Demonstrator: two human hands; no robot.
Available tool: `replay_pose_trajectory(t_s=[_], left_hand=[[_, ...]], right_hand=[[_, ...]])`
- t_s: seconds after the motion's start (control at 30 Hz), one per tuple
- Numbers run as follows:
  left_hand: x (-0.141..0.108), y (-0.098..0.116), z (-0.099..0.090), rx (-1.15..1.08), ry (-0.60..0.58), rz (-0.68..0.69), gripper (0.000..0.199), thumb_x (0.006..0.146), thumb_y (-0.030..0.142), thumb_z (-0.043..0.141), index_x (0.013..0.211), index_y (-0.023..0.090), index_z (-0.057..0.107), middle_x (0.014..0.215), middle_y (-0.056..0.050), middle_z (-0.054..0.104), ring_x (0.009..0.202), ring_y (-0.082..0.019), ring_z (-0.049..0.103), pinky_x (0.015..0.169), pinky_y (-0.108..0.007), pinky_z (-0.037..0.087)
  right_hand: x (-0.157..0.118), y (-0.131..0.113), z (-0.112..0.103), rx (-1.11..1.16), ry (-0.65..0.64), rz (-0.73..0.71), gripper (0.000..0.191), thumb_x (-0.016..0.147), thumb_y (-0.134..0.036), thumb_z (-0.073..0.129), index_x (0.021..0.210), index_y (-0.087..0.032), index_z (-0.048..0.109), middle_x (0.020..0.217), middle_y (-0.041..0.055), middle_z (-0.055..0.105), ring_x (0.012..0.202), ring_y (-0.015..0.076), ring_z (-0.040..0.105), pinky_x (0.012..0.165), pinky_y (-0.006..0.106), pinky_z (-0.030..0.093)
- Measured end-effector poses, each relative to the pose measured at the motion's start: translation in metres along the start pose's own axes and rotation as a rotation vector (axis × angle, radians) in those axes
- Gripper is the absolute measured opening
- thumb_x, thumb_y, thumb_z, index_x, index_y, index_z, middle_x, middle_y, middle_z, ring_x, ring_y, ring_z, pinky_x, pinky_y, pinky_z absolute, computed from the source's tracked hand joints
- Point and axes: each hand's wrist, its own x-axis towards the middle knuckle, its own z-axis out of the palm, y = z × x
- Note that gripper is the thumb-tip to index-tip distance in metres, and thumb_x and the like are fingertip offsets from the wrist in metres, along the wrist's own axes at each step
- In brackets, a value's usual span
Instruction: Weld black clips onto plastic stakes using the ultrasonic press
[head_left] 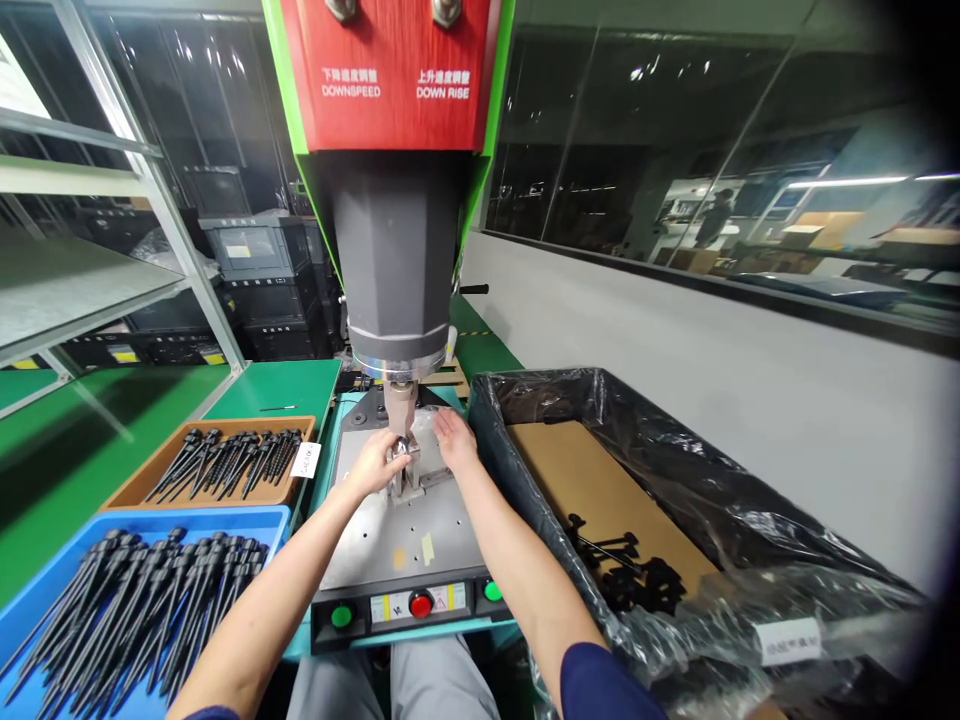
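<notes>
My left hand [379, 462] is closed at the top of a metal fixture [406, 485], its thumb and fingers around a small dark, shiny piece [403, 446] that I cannot make out fully. Directly above it comes down the metal horn [400, 405] of a press with a grey body [401, 250] and a red front panel [394, 80]. To the right of the horn, my right hand [454, 440] is open, fingers stretched out over the back of the metal base plate [367, 550]. Nothing shows in its fingers.
Left stand a brown tray [120, 497] and a blue tray [277, 520], both with several black stemmed parts. A plastic-lined bin [517, 490] at right holds cardboard [600, 470] and more black parts [637, 575]. Green buttons [341, 616] and a red button [421, 604] line the front.
</notes>
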Motion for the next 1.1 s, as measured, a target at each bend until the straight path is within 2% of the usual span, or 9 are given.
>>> replay_pose_trajectory(t_s=[0.17,0.4,0.53,0.63,0.73,0.83,0.9,1.0,1.1], left_hand=[[-0.001,-0.002,0.0,-0.016,-0.009,-0.002,0.024,0.086,0.042,0.055,0.094,0.019,0.058,0.084,-0.004,0.056,0.082,-0.022,0.054,0.075,-0.034,0.043],[-0.002,0.002,-0.004,0.011,-0.026,-0.02,0.022,0.087,0.039,0.055,0.094,0.018,0.059,0.089,-0.007,0.059,0.085,-0.024,0.057,0.077,-0.036,0.046],[-0.011,0.005,-0.004,-0.003,0.029,-0.019,0.027,0.087,0.034,0.055,0.109,0.019,0.061,0.111,-0.012,0.062,0.106,-0.027,0.058,0.091,-0.041,0.048],[-0.026,0.007,-0.003,-0.021,0.088,-0.015,0.039,0.088,0.033,0.055,0.124,0.02,0.057,0.133,-0.014,0.055,0.126,-0.029,0.05,0.104,-0.045,0.042],[-0.046,0.016,-0.006,-0.025,0.132,0.014,0.04,0.092,0.033,0.049,0.131,0.024,0.054,0.137,-0.012,0.055,0.129,-0.027,0.049,0.107,-0.047,0.041],[-0.075,0.035,-0.012,0.017,0.165,0.043,0.046,0.092,0.033,0.05,0.137,0.028,0.05,0.137,-0.011,0.055,0.127,-0.026,0.051,0.107,-0.047,0.043],[-0.099,0.053,-0.015,0.048,0.127,0.049,0.055,0.087,0.038,0.058,0.141,0.031,0.047,0.14,-0.011,0.053,0.127,-0.029,0.051,0.105,-0.047,0.044],[-0.127,0.076,-0.02,-0.015,-0.037,0.036,0.068,0.078,0.046,0.067,0.142,0.035,0.046,0.139,-0.009,0.055,0.121,-0.031,0.056,0.097,-0.045,0.051],[-0.127,0.077,-0.028,-0.156,-0.057,-0.111,0.044,0.082,0.048,0.061,0.123,0.033,0.063,0.117,-0.006,0.069,0.099,-0.026,0.067,0.077,-0.037,0.057]], right_hand=[[-0.005,0.007,-0.013,0.014,0.03,0.001,0.015,0.088,-0.015,0.051,0.079,-0.021,0.063,0.084,0.0039,0.071,0.085,0.0139,0.069,0.073,0.024,0.059],[-0.012,-0.008,-0.007,0.055,-0.022,0.024,0.016,0.083,-0.009,0.054,0.073,-0.019,0.062,0.075,0.0031,0.07,0.078,0.0126,0.069,0.072,0.021,0.059],[-0.027,-0.015,-0.003,0.06,-0.072,0.048,0.019,0.085,-0.007,0.05,0.076,-0.016,0.064,0.079,0.0053,0.071,0.078,0.0122,0.07,0.072,0.02,0.059],[-0.039,-0.016,0.001,0.034,-0.114,0.084,0.016,0.085,-0.007,0.052,0.077,-0.015,0.064,0.083,0.0074,0.072,0.081,0.0152,0.07,0.068,0.022,0.059],[-0.052,-0.014,0.004,0.004,-0.142,0.118,0.016,0.086,-0.008,0.053,0.077,-0.015,0.064,0.086,0.0082,0.072,0.083,0.0162,0.07,0.067,0.022,0.059],[-0.069,-0.012,-0.004,-0.04,-0.157,0.154,0.018,0.088,-0.009,0.051,0.077,-0.014,0.065,0.082,0.0083,0.071,0.079,0.0155,0.069,0.064,0.021,0.058],[-0.079,-0.011,-0.016,-0.081,-0.157,0.181,0.019,0.087,-0.008,0.052,0.075,-0.013,0.065,0.075,0.0071,0.069,0.072,0.0146,0.068,0.059,0.02,0.056],[-0.091,-0.007,-0.036,-0.151,-0.151,0.211,0.014,0.083,-0.007,0.057,0.073,-0.013,0.065,0.069,0.0054,0.067,0.061,0.0132,0.065,0.051,0.019,0.052],[-0.095,-0.004,-0.052,-0.225,-0.154,0.241,0.011,0.081,-0.008,0.06,0.072,-0.012,0.065,0.068,0.0065,0.067,0.054,0.0144,0.063,0.046,0.021,0.048]])
